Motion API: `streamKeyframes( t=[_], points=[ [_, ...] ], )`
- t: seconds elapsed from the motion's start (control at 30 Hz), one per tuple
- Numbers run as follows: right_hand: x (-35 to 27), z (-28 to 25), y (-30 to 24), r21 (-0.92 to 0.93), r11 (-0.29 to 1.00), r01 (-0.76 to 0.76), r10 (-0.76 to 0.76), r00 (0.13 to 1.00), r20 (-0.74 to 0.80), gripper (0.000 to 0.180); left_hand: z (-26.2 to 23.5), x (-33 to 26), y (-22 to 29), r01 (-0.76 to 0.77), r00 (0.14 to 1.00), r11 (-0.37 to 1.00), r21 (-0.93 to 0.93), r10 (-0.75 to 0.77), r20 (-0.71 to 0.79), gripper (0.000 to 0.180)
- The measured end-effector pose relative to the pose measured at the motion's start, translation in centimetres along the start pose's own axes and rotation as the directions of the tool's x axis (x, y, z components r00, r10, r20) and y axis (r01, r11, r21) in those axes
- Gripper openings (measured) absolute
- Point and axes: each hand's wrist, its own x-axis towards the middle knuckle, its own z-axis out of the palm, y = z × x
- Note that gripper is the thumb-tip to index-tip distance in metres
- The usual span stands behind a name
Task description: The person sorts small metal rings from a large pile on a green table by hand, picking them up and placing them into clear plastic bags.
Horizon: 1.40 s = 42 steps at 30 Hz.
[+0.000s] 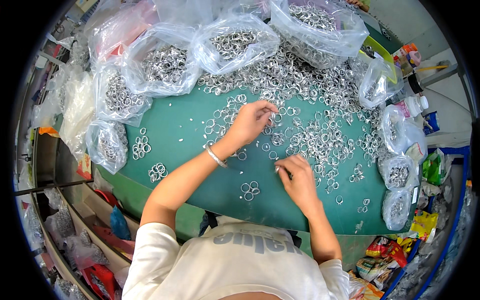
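Silvery rings (300, 142), prob. light, stiff and slick, best pinched by the band, spread approx. 12 to 3 o'clock on the green bench (170, 127) as the R hand (298, 179) pinches a ring (277, 169), the L hand (251, 120) bunched narrow, contents unclear.

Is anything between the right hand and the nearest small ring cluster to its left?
Nothing visible stands between the right hand and that small ring cluster; only green tabletop shows there. The denser loose rings lie ahead of the hand, off that path.
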Motion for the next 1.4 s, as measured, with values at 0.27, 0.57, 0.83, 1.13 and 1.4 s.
streamKeyframes(
  t=[0.27, 0.57, 0.83, 1.13, 1.4],
  points=[
    [-0.6, 0.6, -1.1, 0.045, 0.995, 0.085, -0.094, 0.954, 0.284, 0.008, -1.9, -1.1, 1.6, 0.091, 0.996, 0.995, -0.028, -0.091, -0.011, 0.014],
    [8.9, 2.3, 3.2, -0.358, 0.921, -0.152, 0.076, 0.973, -0.217, 0.013, -2.8, -1.8, 2.8, 0.141, 0.989, 0.974, 0.179, -0.146, 0.013, 0.013],
    [8.4, 1.9, 4.0, -0.314, 0.947, -0.069, -0.003, 0.975, -0.223, 0.022, -3.5, -3.4, 3.0, 0.222, 0.974, 0.918, -0.329, -0.193, 0.12, 0.022],
    [9.2, 1.7, 5.2, -0.251, 0.967, -0.035, -0.011, 0.984, -0.179, 0.01, -3.6, -3.1, 1.0, -0.019, 0.995, 0.997, 0.075, 0.026, -0.093, 0.017],
    [5.4, -0.8, 1.4, 0.111, 0.984, -0.141, 0.148, 0.987, -0.062, 0.008, -4.5, -3.0, 1.8, -0.26, 0.845, 0.649, 0.715, 0.511, -0.157, 0.007]
  ],
)
